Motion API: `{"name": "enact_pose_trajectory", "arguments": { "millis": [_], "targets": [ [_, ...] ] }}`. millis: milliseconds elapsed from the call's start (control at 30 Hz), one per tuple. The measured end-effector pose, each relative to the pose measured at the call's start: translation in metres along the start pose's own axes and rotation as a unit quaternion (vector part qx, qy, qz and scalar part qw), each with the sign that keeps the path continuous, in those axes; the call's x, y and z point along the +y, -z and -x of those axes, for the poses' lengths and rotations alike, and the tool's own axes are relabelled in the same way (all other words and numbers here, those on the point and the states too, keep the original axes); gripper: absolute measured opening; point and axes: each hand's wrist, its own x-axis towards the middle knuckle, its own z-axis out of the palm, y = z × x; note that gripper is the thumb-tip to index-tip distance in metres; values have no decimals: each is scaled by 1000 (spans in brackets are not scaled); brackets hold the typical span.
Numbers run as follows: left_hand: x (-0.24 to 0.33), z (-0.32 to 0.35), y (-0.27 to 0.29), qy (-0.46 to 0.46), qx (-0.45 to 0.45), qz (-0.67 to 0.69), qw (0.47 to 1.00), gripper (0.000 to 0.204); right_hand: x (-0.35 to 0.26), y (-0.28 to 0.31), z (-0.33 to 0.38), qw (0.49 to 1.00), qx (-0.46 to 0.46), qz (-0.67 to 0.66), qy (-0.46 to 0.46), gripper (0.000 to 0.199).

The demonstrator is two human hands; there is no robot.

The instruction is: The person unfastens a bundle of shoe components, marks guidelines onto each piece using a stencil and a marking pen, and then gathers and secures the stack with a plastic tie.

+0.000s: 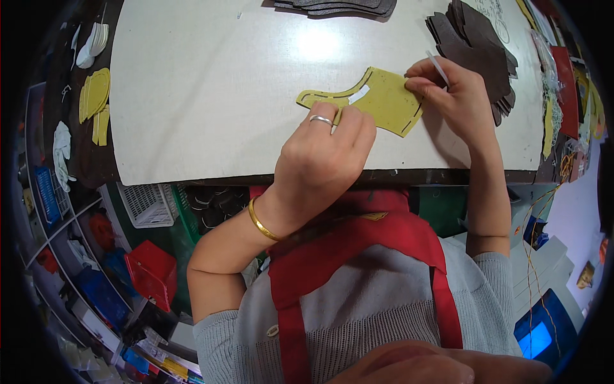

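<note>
A yellow curved pattern piece lies flat on the pale worktable, near the table's front edge, with a small white strip stuck on its upper face and a dashed dark line running along its borders. Its long axis runs from about ten o'clock, where the narrow tongue tapers off, down to about four o'clock, where the broad end sits. The left hand comes up from six o'clock and presses its fingertips down on the piece's lower edge near the middle; the fingers are curled together on top of the sheet rather than closed around it, a ring showing on one of them and a gold bangle on the wrist. The right hand sits at the piece's three o'clock end, thumb and forefinger pinched together on the sheet's right corner, and a thin white stick-like tool pokes up between those fingers toward eleven o'clock; whether it touches the sheet I cannot tell. So both hands touch the piece, the right one at its broad end and the left one nearer the strip. A stack of dark brown cut pieces lies just beyond the right hand at twelve o'clock, and more yellow pieces rest well apart at nine o'clock.
</note>
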Motion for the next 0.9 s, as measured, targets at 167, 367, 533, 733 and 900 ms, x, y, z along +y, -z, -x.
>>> {"name": "enact_pose_trajectory", "arguments": {
  "millis": [167, 367, 533, 733, 900],
  "targets": [
    [1, 0, -1, -17, 38, 14, 999, 33, -3, 1, -3, 994, 15, 99, 40, 20],
    [16, 1, -11, -46, 13, -42, 998, 33, -18, 17, -16, 986, 111, 48, 112, 20],
    [19, 0, -7, -19, 0, 16, 1000, 36, -59, -31, -41, 954, -118, 8, 275, 21],
    [20, 4, -14, -24, 13, 2, 1000, 30, -76, -51, -54, 943, -156, 99, 277, 27],
    [21, -3, -7, -15, -2, 5, 1000, 33, -50, -10, -49, 921, -119, 187, 321, 24]
  ]
}}
